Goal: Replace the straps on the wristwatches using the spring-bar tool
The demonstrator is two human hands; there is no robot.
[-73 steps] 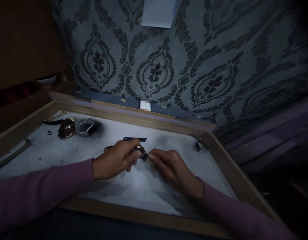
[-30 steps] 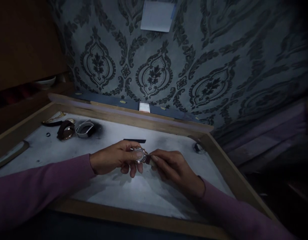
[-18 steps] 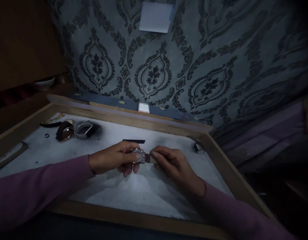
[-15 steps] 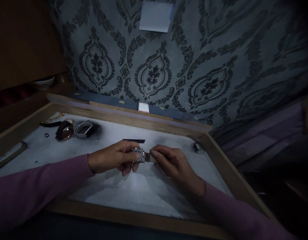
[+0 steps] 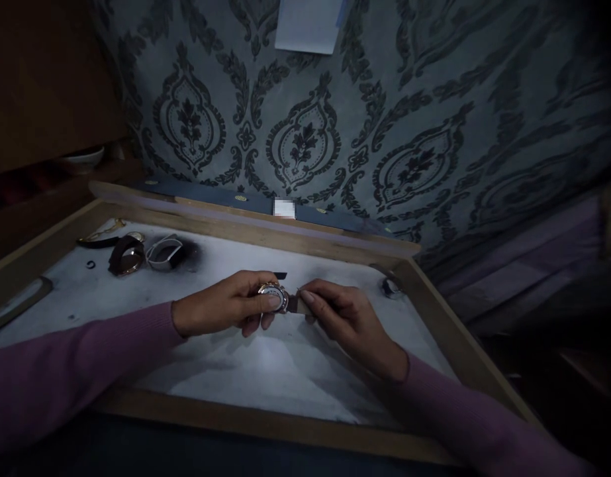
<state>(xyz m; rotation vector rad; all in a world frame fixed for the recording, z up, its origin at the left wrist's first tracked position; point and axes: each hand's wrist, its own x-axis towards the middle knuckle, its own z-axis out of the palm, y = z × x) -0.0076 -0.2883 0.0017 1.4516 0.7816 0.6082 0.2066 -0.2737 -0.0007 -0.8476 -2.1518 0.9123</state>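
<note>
A curled left hand (image 5: 226, 305) grips a round silver-toned metal watch case (image 5: 269, 291) as the nearly closed right hand (image 5: 342, 318) pinches its flat brown strap (image 5: 294, 304).

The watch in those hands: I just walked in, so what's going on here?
A person's left hand holds a watch by its case, thumb across it. The right hand pinches at its brown strap. The watch is held above a white surface framed in wood, where a pale-banded watch and others lie toward the far left.
</note>
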